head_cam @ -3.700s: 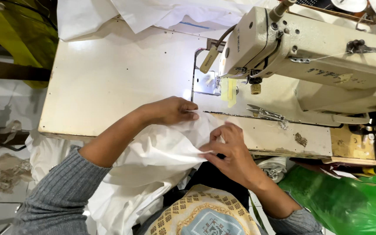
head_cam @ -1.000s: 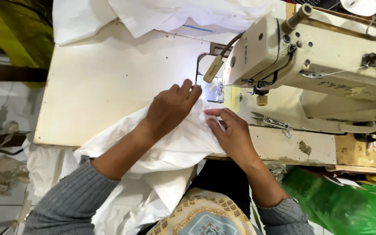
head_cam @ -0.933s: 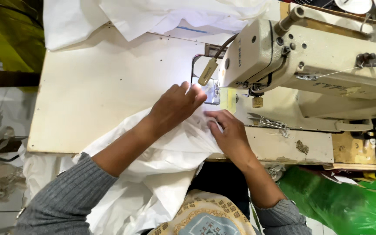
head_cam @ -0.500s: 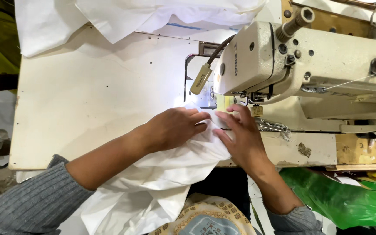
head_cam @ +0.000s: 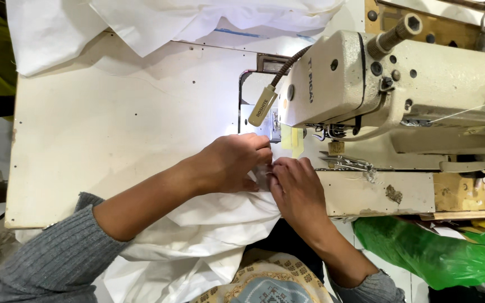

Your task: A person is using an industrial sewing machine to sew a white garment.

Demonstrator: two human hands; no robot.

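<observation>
- Nearest: white fabric point(head_cam: 197, 247) spilling from the lap up over the table point(head_cam: 113, 140) edge.
- Left hand point(head_cam: 234, 163) curled, fingers pinching the fabric's leading edge; right hand point(head_cam: 296, 188) flat, pressing it down just beside.
- Compared with a second ago: both hands shifted closer to the needle area, fabric edge brought near the presser foot of the sewing machine point(head_cam: 388, 84).
- Hidden: needle and foot behind lamp point(head_cam: 262, 105) and knuckles; grip details unclear.
</observation>
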